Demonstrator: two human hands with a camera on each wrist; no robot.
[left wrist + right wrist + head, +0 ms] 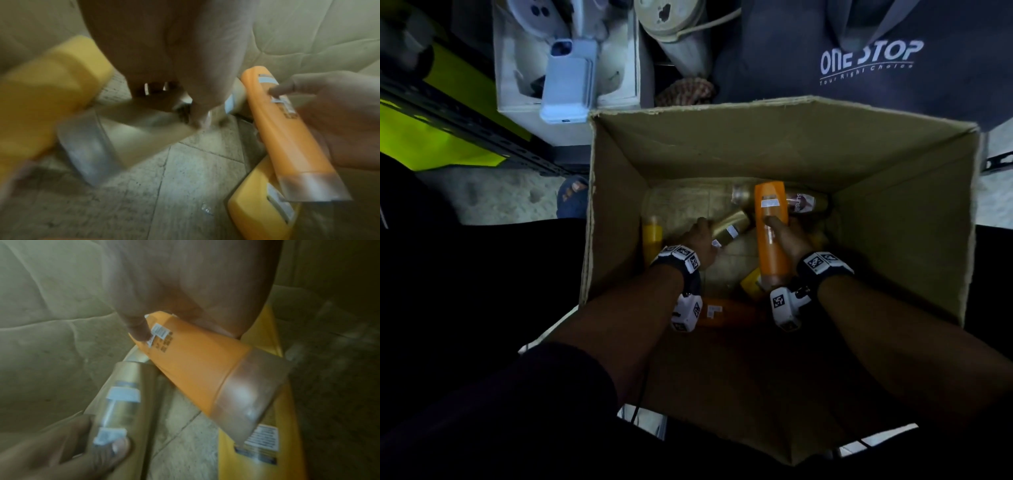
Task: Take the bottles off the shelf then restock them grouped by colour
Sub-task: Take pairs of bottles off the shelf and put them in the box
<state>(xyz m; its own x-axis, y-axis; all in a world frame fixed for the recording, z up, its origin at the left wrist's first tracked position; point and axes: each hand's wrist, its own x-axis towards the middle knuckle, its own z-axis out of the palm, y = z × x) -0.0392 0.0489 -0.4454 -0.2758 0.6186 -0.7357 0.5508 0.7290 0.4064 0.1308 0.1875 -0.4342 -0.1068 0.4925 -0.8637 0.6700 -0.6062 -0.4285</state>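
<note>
Gripping a gold bottle (pixel 729 228) left hand (pixel 697 245), orange bottle (pixel 772 233) right hand (pixel 789 240), inside cardboard box (pixel 893 192)

The cardboard box (pixel 893 219) is plain brown, with pale tiled floor showing at its bottom. The bottle (pixel 770 236) in the right hand (pixel 787 240) is orange with a clear cap and a white sticker. The bottle (pixel 731 228) in the left hand (pixel 700 243) is shiny gold with white labels. Another gold bottle (pixel 801 202) carries a purple label. A yellow bottle (pixel 651 240) lies at the left wall. The wristbands (pixel 681 258) are black with black-and-white square markers. A grey bag (pixel 876 61) bears white lettering.
</note>
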